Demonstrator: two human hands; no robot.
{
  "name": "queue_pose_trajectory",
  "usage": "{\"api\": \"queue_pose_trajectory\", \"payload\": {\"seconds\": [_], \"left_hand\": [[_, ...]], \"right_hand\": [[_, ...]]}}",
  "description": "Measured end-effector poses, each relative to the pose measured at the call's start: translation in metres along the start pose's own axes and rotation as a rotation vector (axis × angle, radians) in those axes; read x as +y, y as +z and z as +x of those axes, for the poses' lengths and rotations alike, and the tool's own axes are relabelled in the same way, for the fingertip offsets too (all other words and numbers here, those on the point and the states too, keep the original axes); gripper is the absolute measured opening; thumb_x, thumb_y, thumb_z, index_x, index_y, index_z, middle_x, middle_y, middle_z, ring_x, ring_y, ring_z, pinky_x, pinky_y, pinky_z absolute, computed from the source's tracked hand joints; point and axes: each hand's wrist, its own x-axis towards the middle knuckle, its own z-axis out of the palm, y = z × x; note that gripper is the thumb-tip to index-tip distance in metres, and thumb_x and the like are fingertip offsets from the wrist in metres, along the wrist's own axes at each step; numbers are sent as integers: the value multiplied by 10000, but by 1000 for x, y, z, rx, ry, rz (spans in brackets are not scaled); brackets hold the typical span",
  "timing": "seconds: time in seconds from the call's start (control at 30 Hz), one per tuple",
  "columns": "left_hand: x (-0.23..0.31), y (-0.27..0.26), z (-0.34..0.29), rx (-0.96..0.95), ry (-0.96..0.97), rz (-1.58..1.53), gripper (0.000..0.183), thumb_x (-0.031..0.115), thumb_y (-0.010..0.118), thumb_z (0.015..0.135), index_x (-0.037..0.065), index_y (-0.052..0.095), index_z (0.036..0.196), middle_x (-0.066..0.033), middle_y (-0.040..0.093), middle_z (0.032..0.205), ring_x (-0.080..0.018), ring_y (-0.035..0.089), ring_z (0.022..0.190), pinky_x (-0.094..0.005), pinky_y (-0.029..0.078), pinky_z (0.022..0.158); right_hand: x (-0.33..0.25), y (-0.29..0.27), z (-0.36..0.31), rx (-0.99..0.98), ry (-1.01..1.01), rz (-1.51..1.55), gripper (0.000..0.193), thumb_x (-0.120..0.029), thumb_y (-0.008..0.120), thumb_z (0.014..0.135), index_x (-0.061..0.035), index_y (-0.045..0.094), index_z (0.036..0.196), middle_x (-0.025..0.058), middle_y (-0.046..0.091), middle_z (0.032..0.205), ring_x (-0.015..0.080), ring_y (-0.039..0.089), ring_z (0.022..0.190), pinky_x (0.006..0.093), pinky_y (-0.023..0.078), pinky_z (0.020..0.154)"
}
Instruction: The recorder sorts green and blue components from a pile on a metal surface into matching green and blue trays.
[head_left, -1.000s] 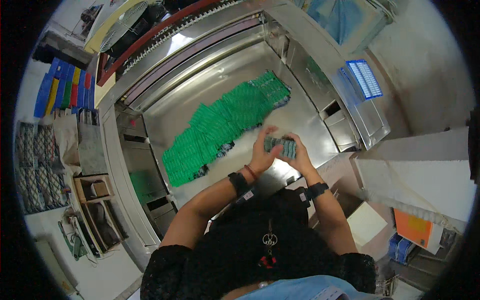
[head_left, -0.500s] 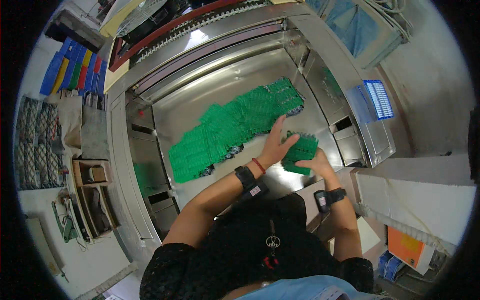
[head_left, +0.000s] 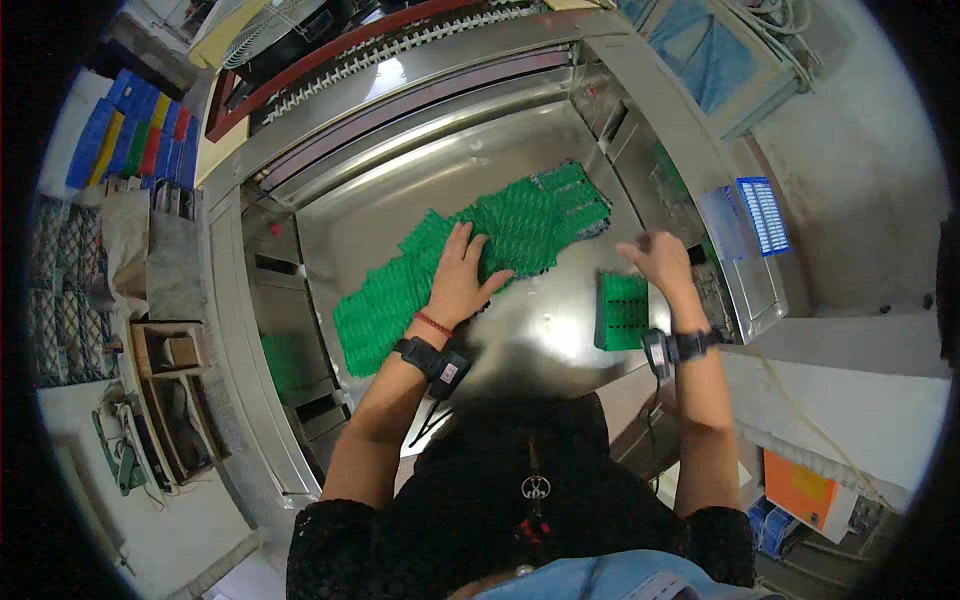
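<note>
green pieces (head_left: 515, 230) beneath left fingers (head_left: 457, 246)

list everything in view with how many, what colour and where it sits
metal worktop: one, silver, centre
green pieces: many, overlapping too much to count, green, in a row across the worktop
green stack: one, green, right part of the worktop
fan: one, black and grey, upper left
bins: several, blue, yellow, green and red, far left
wooden box: one, brown, left
printed card: one, blue and white, right
blue sheeting: one, blue, upper right
orange panel: one, orange, lower right
wrist devices: two, black, one per side
bracelet: one, red, lower centre
left hand: one, bare, over the green pieces
right hand: one, bare, beyond the green stack
</note>
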Motion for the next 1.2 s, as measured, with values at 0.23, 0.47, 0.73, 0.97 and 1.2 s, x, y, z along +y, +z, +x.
{"api": "queue_pose_trajectory", "payload": {"seconds": [0.23,0.47,0.73,0.97,1.2], "left_hand": [[-10,10,-8,-42,62,62,753,400,690,733,-36,395,1272,-251,320,1367,-409,266,1297,-483,215,1081],[-11,10,-10,-44,64,57,754,407,687,733,-43,404,1268,-246,313,1371,-398,266,1300,-476,217,1084],[-11,8,-14,-43,43,89,758,416,678,742,-38,389,1277,-243,332,1360,-402,273,1294,-476,224,1081],[-11,-4,-13,-15,27,24,764,435,676,739,-16,388,1285,-249,327,1362,-407,275,1294,-508,209,1075],[-21,-7,-23,-16,-29,147,781,477,664,731,2,401,1292,-254,315,1374,-403,274,1297,-537,184,1069]], "right_hand": [[-23,59,89,-67,24,-81,583,-477,742,653,30,623,917,243,619,954,364,600,933,428,480,763],[7,52,100,-53,165,81,556,-389,785,625,19,605,956,202,614,979,318,588,919,411,475,758],[-38,33,64,21,128,1148,173,-149,739,735,-16,638,779,58,611,633,94,556,497,231,426,442],[-87,103,48,173,-100,-2,934,-507,794,562,40,456,1240,218,495,1240,351,468,1146,415,385,951],[-118,108,43,-176,14,57,1153,-556,795,509,76,288,1329,259,443,1285,360,420,1216,407,375,971]]}}
